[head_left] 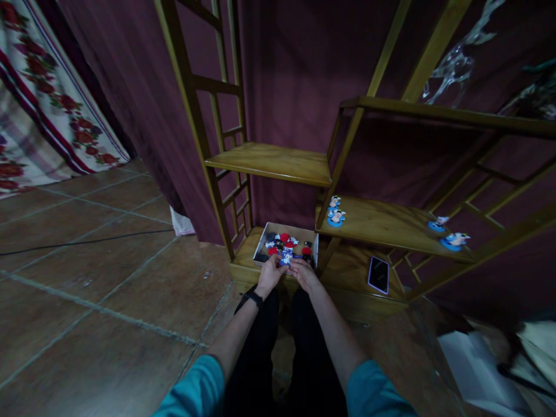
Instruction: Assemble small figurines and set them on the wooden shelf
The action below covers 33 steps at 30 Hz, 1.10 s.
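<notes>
My left hand (270, 273) and my right hand (303, 272) come together at the near edge of a shallow cardboard box (313, 238). Between their fingertips is a small blue-and-white figurine (285, 256), gripped from both sides. Inside the box lie several more small figurines, some with red round bases (284, 237), others dark or blue-and-white. The box rests on the low left shelf (244, 255) of a wooden rack. My fingers partly cover the box's front wall.
Two figurines on blue bases (336, 218) stand at the left of the middle shelf (382, 226); two more (454, 241) are at its right. A phone or tablet (379, 274) lies on the lower right shelf. A clear animal ornament (454, 69) stands above. A cable (87, 242) crosses the floor.
</notes>
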Each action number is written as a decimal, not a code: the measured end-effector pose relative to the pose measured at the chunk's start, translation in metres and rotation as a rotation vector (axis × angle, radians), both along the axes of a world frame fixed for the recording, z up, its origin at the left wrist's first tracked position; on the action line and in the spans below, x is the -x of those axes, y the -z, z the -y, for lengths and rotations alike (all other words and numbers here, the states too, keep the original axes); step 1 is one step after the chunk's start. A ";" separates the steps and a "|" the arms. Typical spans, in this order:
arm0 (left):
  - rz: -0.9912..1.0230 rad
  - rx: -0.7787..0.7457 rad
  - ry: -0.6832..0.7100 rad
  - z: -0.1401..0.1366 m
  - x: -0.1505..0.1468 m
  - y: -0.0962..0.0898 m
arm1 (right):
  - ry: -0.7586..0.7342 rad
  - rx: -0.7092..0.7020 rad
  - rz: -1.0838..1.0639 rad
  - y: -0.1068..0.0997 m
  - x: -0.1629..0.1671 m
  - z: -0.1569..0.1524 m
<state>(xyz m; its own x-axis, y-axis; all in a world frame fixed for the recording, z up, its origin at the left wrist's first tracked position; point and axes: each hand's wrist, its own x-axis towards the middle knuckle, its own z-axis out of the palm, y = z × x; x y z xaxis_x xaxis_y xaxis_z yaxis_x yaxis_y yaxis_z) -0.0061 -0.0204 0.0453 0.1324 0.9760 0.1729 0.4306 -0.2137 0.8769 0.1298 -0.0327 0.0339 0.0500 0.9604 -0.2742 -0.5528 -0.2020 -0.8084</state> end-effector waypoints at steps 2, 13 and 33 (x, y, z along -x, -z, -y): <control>-0.004 0.013 -0.006 0.001 0.000 -0.001 | -0.009 0.003 0.008 -0.001 0.000 0.001; -0.225 -0.074 0.035 0.005 0.000 -0.004 | -0.095 0.048 0.011 -0.010 0.005 0.001; -0.233 -0.156 0.126 0.009 0.001 -0.006 | -0.068 0.047 -0.006 -0.011 0.001 0.000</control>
